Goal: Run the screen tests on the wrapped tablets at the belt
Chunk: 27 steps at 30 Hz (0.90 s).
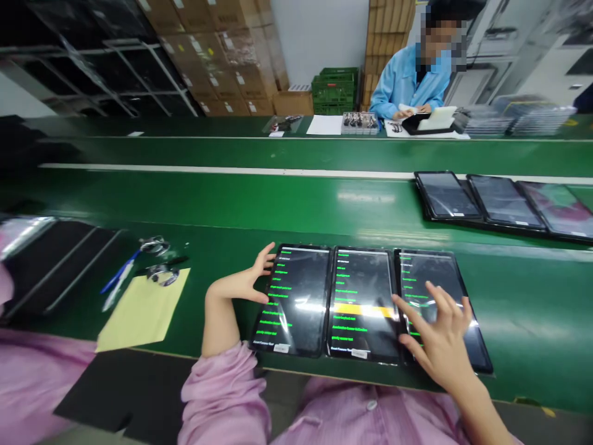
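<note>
Spreading its fingers, the left hand [245, 283] is resting at the outer edge of the left tablet [299, 278]. Beside that on the green bench [532, 334], the middle tablet [364, 278] is showing a yellow row [361, 310], and the right hand [442, 340], apart from the left, is reaching, fingers spread, over the right tablet [419, 272].

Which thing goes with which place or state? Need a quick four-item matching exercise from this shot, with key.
Things:
1. Left hand
2. Middle tablet of the near row
3. Yellow sheet
4. Green crates

Places or states:
A. Stacked in the background
B. Screen shows one row highlighted yellow-orange
C. On the green bench, next to the pens
D. At the outer edge of the left tablet

Pairs: 1-D, 2-B, 3-C, 4-A
</note>
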Each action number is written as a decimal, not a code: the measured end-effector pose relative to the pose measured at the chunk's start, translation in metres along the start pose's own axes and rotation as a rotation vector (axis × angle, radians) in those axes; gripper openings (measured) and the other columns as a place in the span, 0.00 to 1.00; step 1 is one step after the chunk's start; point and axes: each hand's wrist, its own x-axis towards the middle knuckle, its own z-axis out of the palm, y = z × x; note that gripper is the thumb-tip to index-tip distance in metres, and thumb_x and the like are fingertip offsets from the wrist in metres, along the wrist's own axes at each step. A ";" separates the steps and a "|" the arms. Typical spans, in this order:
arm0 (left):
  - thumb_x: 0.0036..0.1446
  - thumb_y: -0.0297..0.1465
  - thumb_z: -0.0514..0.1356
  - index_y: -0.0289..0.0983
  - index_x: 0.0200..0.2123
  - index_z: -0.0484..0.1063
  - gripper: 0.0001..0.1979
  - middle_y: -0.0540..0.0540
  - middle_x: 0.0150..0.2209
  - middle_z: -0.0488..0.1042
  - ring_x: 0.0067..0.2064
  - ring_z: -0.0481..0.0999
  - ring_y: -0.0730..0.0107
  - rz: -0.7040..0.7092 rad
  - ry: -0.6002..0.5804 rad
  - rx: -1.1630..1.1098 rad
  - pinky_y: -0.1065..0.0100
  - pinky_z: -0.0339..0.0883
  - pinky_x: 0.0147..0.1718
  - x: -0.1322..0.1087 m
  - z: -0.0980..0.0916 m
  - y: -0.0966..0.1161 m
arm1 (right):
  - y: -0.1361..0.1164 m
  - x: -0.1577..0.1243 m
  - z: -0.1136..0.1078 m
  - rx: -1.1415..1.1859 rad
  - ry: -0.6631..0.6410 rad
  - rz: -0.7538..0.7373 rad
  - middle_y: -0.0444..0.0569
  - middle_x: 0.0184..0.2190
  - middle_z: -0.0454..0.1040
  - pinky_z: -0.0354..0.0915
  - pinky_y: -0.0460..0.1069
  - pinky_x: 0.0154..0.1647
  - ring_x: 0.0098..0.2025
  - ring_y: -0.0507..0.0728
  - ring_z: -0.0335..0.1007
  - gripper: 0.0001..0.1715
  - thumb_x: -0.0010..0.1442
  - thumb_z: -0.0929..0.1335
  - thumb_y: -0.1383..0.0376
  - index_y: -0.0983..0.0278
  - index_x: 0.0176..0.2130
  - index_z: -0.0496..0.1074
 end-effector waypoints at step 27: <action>0.54 0.53 0.64 0.51 0.72 0.30 0.55 0.35 0.65 0.57 0.67 0.59 0.48 -0.088 0.175 -0.228 0.42 0.48 0.65 0.028 -0.005 -0.016 | -0.025 0.054 -0.100 0.373 0.073 -0.273 0.39 0.19 0.61 0.66 0.51 0.31 0.21 0.53 0.59 0.15 0.66 0.61 0.74 0.58 0.30 0.63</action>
